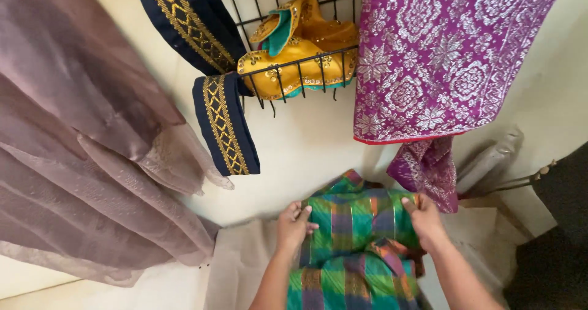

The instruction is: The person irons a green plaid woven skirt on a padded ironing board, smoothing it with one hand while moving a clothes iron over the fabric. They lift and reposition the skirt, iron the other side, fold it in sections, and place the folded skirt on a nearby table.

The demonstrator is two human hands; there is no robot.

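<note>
Your left hand [293, 225] and right hand [425, 219] both grip the green plaid cloth [352, 224], which lies between them and runs lengthwise toward you. Fingers are curled narrow over its two side edges (neither hand nearer), just below the purple patterned fabric [441, 52].

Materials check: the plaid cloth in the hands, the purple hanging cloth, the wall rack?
Plaid cloth: looks like thin woven fabric with a slight sheen, green with multicoloured checks; it folds softly where the left hand and right hand grip it. Purple cloth: woven, with shiny silvery floral patterning, probably metallic thread. Rack: thin dark wire bars, likely coated metal.
</note>
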